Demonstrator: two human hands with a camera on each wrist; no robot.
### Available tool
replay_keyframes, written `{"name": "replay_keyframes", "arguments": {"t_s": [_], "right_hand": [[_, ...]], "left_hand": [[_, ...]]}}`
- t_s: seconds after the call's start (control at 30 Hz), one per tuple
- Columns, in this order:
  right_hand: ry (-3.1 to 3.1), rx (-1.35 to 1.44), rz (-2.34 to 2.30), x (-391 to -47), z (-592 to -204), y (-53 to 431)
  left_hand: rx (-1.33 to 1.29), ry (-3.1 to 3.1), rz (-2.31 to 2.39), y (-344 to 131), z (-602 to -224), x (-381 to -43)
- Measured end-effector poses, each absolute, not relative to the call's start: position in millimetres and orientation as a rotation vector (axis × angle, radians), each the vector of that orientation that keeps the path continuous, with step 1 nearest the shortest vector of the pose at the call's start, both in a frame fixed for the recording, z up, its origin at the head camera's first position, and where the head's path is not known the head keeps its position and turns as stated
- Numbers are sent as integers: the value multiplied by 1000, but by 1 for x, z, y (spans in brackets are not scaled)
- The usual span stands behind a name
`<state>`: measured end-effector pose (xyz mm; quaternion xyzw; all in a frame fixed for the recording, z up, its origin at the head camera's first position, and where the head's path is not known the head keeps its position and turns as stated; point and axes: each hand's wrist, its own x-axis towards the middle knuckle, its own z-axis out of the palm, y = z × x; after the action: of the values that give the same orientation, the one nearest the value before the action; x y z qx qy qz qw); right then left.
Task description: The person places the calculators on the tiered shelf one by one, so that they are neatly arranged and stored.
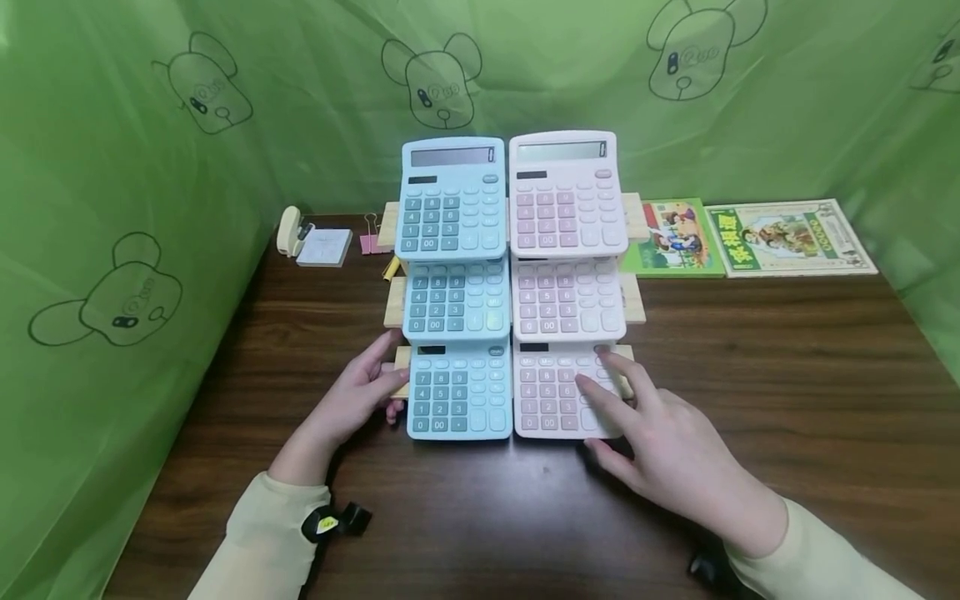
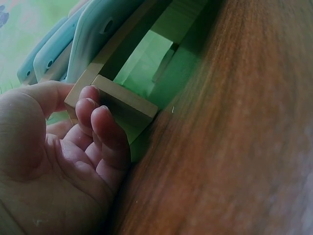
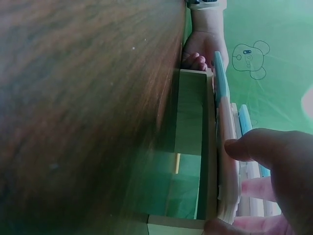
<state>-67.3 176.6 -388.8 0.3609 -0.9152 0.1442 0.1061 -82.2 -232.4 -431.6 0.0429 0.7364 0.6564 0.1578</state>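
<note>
Six-key-block rows aside, blue and pink calculators stand in pairs on a three-tier wooden rack point(image 1: 632, 300). The lowest pair is a blue calculator point(image 1: 459, 400) and a pink calculator point(image 1: 551, 392). My left hand point(image 1: 348, 400) grips the left end of the lowest wooden tier point(image 2: 128, 98), thumb and fingers about its edge. My right hand point(image 1: 667, 437) lies over the right side of the lowest pink calculator, fingertips spread on its keys. In the right wrist view, the thumb point(image 3: 249, 144) touches that calculator's front edge.
Behind the rack on the left are a white phone-like object point(image 1: 289, 231), a notepad point(image 1: 325, 248) and a pink binder clip point(image 1: 372, 242). Two picture books, one green point(image 1: 678, 237) and one pale-bordered point(image 1: 791, 237), lie at the back right. Green cloth point(image 1: 315, 100) encloses the table.
</note>
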Motion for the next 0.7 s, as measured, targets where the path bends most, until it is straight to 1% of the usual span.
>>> {"name": "replay_keyframes", "arguments": {"t_s": [0.7], "right_hand": [[-2692, 1079, 545, -64, -392, 182]], "left_hand": [[122, 2129, 1857, -230, -427, -81]]}}
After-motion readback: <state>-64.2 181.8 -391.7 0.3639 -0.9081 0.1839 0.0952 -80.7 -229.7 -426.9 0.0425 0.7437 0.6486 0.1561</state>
